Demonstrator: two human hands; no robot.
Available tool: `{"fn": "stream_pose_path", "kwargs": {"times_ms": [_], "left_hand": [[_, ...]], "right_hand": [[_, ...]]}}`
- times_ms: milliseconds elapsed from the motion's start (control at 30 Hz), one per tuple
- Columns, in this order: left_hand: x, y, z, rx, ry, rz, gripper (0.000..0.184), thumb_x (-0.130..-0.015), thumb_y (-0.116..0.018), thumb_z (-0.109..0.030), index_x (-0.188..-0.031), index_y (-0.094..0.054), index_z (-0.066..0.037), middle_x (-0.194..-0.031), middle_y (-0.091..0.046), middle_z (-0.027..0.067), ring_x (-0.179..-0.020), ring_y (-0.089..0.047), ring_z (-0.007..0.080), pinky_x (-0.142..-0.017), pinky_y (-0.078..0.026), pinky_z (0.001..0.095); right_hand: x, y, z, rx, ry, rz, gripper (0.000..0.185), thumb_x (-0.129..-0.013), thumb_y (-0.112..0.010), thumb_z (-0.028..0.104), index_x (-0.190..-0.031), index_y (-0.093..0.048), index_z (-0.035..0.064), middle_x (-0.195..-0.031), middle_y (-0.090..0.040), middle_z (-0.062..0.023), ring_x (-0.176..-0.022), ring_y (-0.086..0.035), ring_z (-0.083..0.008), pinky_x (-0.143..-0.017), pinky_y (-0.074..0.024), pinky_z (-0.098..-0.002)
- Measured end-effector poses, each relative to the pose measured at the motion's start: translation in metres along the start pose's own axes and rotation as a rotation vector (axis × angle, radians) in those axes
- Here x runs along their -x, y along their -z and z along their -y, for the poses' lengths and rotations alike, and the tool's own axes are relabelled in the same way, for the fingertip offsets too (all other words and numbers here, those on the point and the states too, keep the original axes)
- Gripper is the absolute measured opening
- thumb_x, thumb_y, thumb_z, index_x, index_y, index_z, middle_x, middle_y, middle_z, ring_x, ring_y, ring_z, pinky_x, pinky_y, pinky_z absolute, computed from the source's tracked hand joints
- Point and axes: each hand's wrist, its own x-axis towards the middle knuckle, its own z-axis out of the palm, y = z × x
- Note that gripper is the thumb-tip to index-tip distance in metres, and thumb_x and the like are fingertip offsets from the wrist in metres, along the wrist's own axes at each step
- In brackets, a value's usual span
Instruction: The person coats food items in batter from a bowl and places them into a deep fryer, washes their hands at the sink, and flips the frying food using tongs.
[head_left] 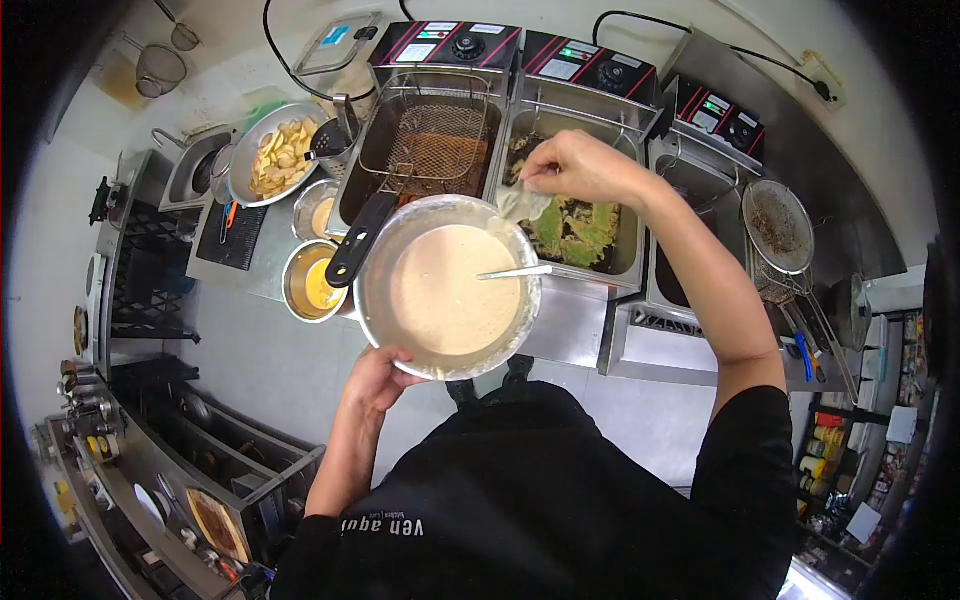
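Note:
My left hand (380,378) grips the near rim of a large metal bowl (530,320) of pale, creamy batter (450,290). A spoon handle (515,272) sticks out of the batter. Between the fingertips of my right hand (585,168) hangs a limp, batter-coated piece (524,204), perhaps a leaf, at the bowl's far right rim and the edge of the middle fryer (640,240). Green, leaf-like battered pieces (575,232) float in that fryer's oil. My right forearm crosses over the fryer's right side.
The left fryer (345,205) holds a wire basket (435,135) whose black handle (362,240) reaches beside the bowl. Small bowls, one with yellow liquid (322,285), and a bowl of cut potatoes (283,160) stand left. A third fryer (690,200) and a strainer (778,228) are right.

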Motion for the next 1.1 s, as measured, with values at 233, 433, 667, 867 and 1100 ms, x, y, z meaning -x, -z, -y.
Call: {"fn": "stream_pose_path", "kwargs": {"times_ms": [233, 433, 667, 867, 1100], "left_hand": [[0.012, 0.024, 0.004, 0.086, 0.003, -0.094, 0.048, -0.075, -0.046, 0.003, -0.121, -0.035, 0.013, -0.112, -0.052, 0.0257, -0.091, -0.062, 0.0383, -0.072, -0.058, 0.0472], [0.022, 0.033, 0.01, 0.098, -0.034, -0.141, 0.049, -0.073, -0.048, 0.001, -0.119, -0.037, 0.012, -0.111, -0.053, 0.0241, -0.093, -0.061, 0.0379, -0.075, -0.057, 0.0492], [0.03, 0.035, 0.012, 0.101, -0.024, -0.212, 0.046, -0.073, -0.046, 0.003, -0.117, -0.036, 0.015, -0.11, -0.053, 0.0251, -0.09, -0.062, 0.0375, -0.075, -0.057, 0.0491], [0.028, 0.037, 0.014, 0.114, -0.004, -0.21, 0.046, -0.073, -0.047, 0.003, -0.116, -0.037, 0.015, -0.108, -0.054, 0.0246, -0.087, -0.063, 0.0373, -0.072, -0.058, 0.0473], [0.032, 0.029, 0.006, 0.077, -0.027, -0.147, 0.05, -0.074, -0.047, 0.002, -0.121, -0.036, 0.012, -0.112, -0.053, 0.0249, -0.092, -0.062, 0.0376, -0.074, -0.057, 0.0478]], "right_hand": [[-0.014, -0.009, -0.045, -0.052, 0.03, -0.101, 0.023, -0.076, -0.066, 0.019, -0.09, -0.067, 0.0001, -0.081, -0.067, -0.0152, -0.075, -0.065, -0.0247, -0.069, -0.0494, -0.0333], [-0.039, -0.061, -0.089, 0.145, 0.047, -0.089, 0.013, -0.077, -0.062, 0.012, -0.083, -0.068, 0.0024, -0.083, -0.066, -0.0163, -0.08, -0.063, -0.0319, -0.072, -0.0503, -0.0385], [-0.021, -0.121, -0.087, 0.38, -0.036, 0.257, 0.012, -0.077, -0.062, 0.011, -0.082, -0.068, 0.0029, -0.079, -0.065, -0.0151, -0.075, -0.062, -0.0321, -0.073, -0.0503, -0.0395], [0.015, -0.066, -0.061, 0.187, -0.04, 0.049, 0.016, -0.077, -0.065, 0.013, -0.09, -0.069, 0.0043, -0.086, -0.066, -0.0157, -0.077, -0.063, -0.0311, -0.072, -0.0499, -0.0376], [0.062, 0.0, -0.056, 0.297, -0.129, -0.261, 0.017, -0.078, -0.063, 0.011, -0.091, -0.068, 0.0, -0.088, -0.066, -0.0153, -0.079, -0.063, -0.0315, -0.073, -0.0494, -0.036]]}}
